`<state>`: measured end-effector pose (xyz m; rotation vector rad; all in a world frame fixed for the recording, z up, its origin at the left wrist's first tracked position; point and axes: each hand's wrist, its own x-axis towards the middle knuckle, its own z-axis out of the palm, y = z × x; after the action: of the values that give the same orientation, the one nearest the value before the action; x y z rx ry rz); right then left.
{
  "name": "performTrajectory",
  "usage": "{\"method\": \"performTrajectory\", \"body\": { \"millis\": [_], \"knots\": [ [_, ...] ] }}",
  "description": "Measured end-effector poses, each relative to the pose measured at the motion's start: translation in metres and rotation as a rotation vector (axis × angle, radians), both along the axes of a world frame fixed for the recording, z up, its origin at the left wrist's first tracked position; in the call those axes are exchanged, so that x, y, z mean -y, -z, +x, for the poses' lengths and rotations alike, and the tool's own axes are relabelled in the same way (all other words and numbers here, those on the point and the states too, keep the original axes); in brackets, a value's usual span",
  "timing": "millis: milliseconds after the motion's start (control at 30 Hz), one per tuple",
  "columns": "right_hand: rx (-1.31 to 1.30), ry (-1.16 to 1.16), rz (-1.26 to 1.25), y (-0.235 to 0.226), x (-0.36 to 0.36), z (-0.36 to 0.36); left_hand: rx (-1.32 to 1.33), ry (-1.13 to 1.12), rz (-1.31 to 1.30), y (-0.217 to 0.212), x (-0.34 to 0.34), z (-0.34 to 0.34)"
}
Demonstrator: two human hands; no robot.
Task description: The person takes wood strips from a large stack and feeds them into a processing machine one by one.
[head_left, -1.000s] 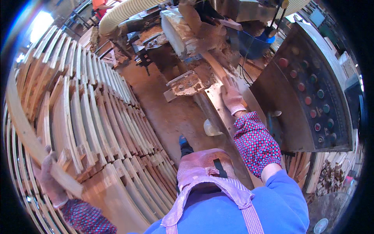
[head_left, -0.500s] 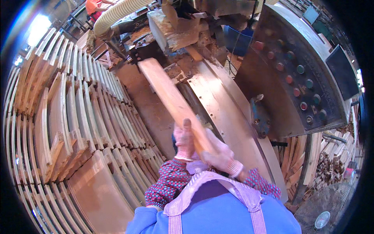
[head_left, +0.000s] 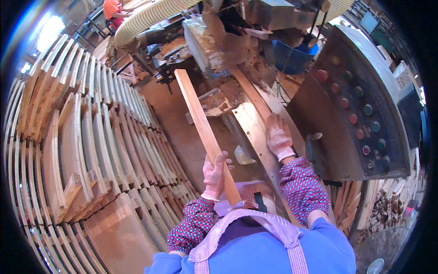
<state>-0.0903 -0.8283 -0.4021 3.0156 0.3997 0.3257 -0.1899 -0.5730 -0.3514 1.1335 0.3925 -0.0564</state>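
A long wooden board (head_left: 200,121) slants up and away in my left hand (head_left: 213,179), gloved fingers wrapped round its lower part. Its far end points toward the machine, and its near end lies close to my apron. My right hand (head_left: 279,137), also gloved, lies open with fingers stretched forward at the near end of a second wooden strip (head_left: 252,93). That strip rests lengthwise on the machine's flat bed (head_left: 248,119), its far end going under the dusty machine head (head_left: 237,55).
Stacked wooden panels and boards (head_left: 98,141) fill the left side. A control panel with several buttons (head_left: 360,109) stands at the right, with a blue bucket (head_left: 294,55) behind the bed. A ribbed hose (head_left: 150,20) crosses the back; a person in orange (head_left: 112,11) is far left.
My right hand has let go of the held board and moved right and forward onto the strip on the bed. The board, now in my left hand alone, has turned onto a narrower side.
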Motion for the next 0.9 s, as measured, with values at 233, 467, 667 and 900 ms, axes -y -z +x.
{"method": "performTrajectory", "body": {
  "millis": [233, 467, 667, 900],
  "knots": [
    [-0.284, -0.261, 0.894, -0.007, -0.066, 0.014, 0.056, -0.145, -0.13, 0.027, -0.02, 0.018],
    [-0.699, 0.058, 1.063, -0.064, -0.076, -0.167, 0.257, 0.303, 1.093, -0.039, -0.037, -0.012],
    [-0.147, 0.103, 0.513, 0.029, 0.035, -0.251, 0.434, -0.388, 2.139, -0.232, -0.311, 0.009],
    [0.024, 0.047, 0.083, 0.03, 0.022, -0.098, -0.787, -0.251, 1.905, -0.298, -0.459, -0.034]
  ]
}}
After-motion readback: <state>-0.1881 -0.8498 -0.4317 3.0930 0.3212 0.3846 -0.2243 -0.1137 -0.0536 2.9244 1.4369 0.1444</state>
